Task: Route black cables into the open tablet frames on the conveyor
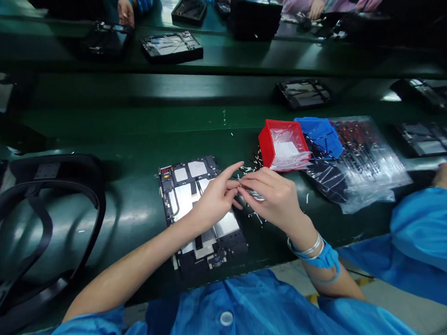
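At the green belt (130,143), a worker's left hand (214,201) and right hand (277,197) pinch a small silvery strip (254,194) over the opened tablet's (186,188) right edge. The strip looks not yet fitted; spares lie near the red bin (269,139).

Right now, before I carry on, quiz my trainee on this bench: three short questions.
1. True or false: the red bin stands left of the blue bin.
2. Which wrist wears the blue strap? A left; B right; C both.
3. What lies beneath the left hand?
Key: 1 true; 2 B, the right hand; 3 the opened tablet.
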### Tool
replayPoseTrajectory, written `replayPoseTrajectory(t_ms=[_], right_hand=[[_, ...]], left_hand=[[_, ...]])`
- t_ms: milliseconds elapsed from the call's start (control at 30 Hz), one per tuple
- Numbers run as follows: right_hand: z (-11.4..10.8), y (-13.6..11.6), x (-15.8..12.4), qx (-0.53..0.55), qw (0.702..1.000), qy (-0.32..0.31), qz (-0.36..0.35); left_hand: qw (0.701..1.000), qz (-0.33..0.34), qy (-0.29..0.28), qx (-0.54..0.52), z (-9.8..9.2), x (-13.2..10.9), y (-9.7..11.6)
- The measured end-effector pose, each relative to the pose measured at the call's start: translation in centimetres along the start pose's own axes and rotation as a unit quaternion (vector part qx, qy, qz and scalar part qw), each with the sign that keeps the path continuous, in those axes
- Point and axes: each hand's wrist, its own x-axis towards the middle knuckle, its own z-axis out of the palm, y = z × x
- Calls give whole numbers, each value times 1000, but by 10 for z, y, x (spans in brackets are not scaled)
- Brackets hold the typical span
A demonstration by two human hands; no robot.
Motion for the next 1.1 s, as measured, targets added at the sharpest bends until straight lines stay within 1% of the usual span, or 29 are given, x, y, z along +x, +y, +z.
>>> replayPoseTrajectory(t_ms=[67, 100, 167, 200, 233, 267, 300, 333, 367, 433, 500, 533, 600, 633, 700, 733, 767, 800, 833, 867, 900, 933, 967, 1000, 1033, 1100], right_hand=[[-4, 3, 1, -22, 1000, -9, -8], [-6, 8, 1, -31, 999, -6, -2], [-11, 28, -1, -76, 996, 28, 45], [-13, 42, -3, -115, 988, 57, 83], [-15, 57, -6, -181, 971, 92, 130], [-17, 72, -9, -243, 950, 101, 170], [-19, 84, -11, -287, 934, 92, 189], [-20, 92, -13, -310, 926, 89, 194], [-21, 96, -14, -316, 927, 85, 185], [-20, 88, -13, -282, 947, 79, 131], [-17, 66, -9, -212, 975, 51, 47], [-15, 54, -7, -177, 984, 24, 1], [-9, 33, -3, -118, 990, -4, -74], [-5, 26, 0, -93, 991, -4, -98], [4, 17, 4, -52, 992, 18, -117], [8, 15, 6, -32, 992, 31, -116], [11, 14, 9, -14, 993, 44, -107], [14, 12, 11, 6, 994, 56, -91], [16, 11, 14, 27, 995, 69, -67], [16, 9, 17, 52, 995, 82, -32], [16, 6, 19, 82, 992, 90, 11], [16, 3, 21, 118, 987, 93, 60], [17, 0, 23, 161, 977, 88, 112], [17, -4, 25, 211, 961, 76, 163], [19, -8, 26, 264, 939, 57, 212], [27, -16, 29, 373, 881, 4, 291]], left_hand=[[1000, 4, -7, -2, 0, 0, 0], [1000, 3, -12, -9, 0, 0, 1], [999, -3, -16, -31, -1, 0, 2], [999, -7, -16, -43, -1, 0, 3], [998, -12, -15, -54, -2, 1, 4], [998, -15, -15, -63, -3, 1, 6], [997, -17, -15, -73, -4, 1, 7], [996, -20, -17, -84, -5, 1, 7], [995, -22, -19, -95, -6, 2, 8], [992, -29, -24, -118, -7, 2, 8], [990, -37, -32, -134, -6, 3, 8], [989, -40, -38, -139, -6, 3, 8], [988, -45, -53, -137, -7, 1, 9], [988, -47, -61, -131, -9, -1, 10], [990, -48, -78, -110, -16, -7, 14], [992, -43, -78, -91, -23, -10, 17], [996, -26, -60, -62, -31, -14, 20], [1000, 3, -20, -17, -41, -17, 22], [997, 40, 39, 46, -51, -20, 23], [982, 76, 111, 130, -62, -22, 24], [954, 100, 178, 219, -72, -24, 23], [921, 110, 228, 297, -82, -24, 21], [893, 105, 254, 356, -90, -24, 17], [878, 91, 261, 392, -96, -23, 13], [873, 79, 257, 407, -101, -22, 9], [880, 72, 241, 403, -107, -20, 0]])
